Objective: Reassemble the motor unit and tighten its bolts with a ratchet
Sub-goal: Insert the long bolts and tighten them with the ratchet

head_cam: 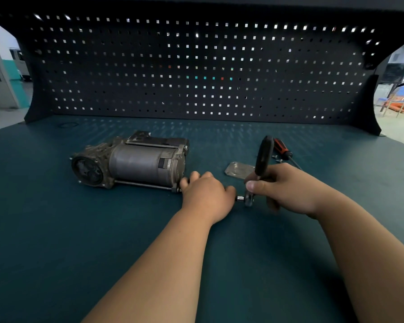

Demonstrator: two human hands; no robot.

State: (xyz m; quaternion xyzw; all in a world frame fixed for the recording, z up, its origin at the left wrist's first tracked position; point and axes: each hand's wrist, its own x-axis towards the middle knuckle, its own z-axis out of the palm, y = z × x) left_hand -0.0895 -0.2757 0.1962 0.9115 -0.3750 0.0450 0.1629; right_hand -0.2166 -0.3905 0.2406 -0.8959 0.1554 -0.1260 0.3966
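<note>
Motor unit (pixel 131 162) lies on its side on the green table (pixel 79 229), round end cap facing left, long through-bolts running along its lower edge. My left hand (pixel 205 194) sits palm down just right of the motor unit, fingertips touching its right end flange near the lower corner. Its fingers are bent, but its underside is hidden, so I cannot tell whether it pinches anything. My right hand (pixel 287 190), further right of the motor unit, grips the ratchet (pixel 262 159) low on the shaft, thumb across the front. The black handle stands up and leans slightly away from me. The ratchet head is down near the table, with a short chrome socket piece pointing left toward the motor unit and reaching my left thumb; its far end is covered by that hand. A flat metal cover plate (pixel 239 170) lies right of the motor unit, behind my right hand. Beyond it lie a red-and-black screwdriver (pixel 282 149) and a few small loose bolts (pixel 276 159). Dark pegboard (pixel 196 66) stands behind the motor unit.
</note>
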